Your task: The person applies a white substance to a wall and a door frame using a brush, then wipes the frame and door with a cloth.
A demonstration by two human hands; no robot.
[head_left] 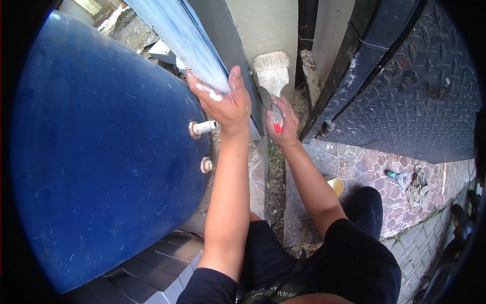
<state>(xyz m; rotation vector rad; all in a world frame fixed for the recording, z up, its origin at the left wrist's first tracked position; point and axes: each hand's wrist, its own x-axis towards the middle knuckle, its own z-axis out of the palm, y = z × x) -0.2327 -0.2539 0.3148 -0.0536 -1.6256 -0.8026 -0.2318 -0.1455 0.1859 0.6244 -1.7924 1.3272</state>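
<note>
1. The right hand (283, 121) is closed around the handle of a paintbrush (272, 81), fingers (289, 112) wrapped tight on the red lower part of the handle
2. The paintbrush stands upright, its pale bristles pointing up and lying against the grey post (268, 25) just right of the panel's edge
3. The left hand (227, 101) is spread open and pressed flat on the lower end of a white-painted panel (182, 35), thumb on the panel's dark edge; it grips nothing, and white paint is smeared on its fingers (202, 86)
4. The panel runs up and to the left from the hand, between the blue barrel (101, 152) and the post
5. Just below the left hand a short white pipe stub (203, 127) with a brass nut sticks out of the barrel, and a 2nd brass fitting (205, 164) sits lower on the same wall
6. To the right hangs a black chequer-plate gate (405, 86), its bottom edge above stone paving (364, 172)
7. A yellow cup (336, 185) shows partly behind the right forearm, on the paving
8. Farther right on the paving lie a small tool with a green handle (398, 177) and a crumpled grey rag (418, 187) just beside it
</note>
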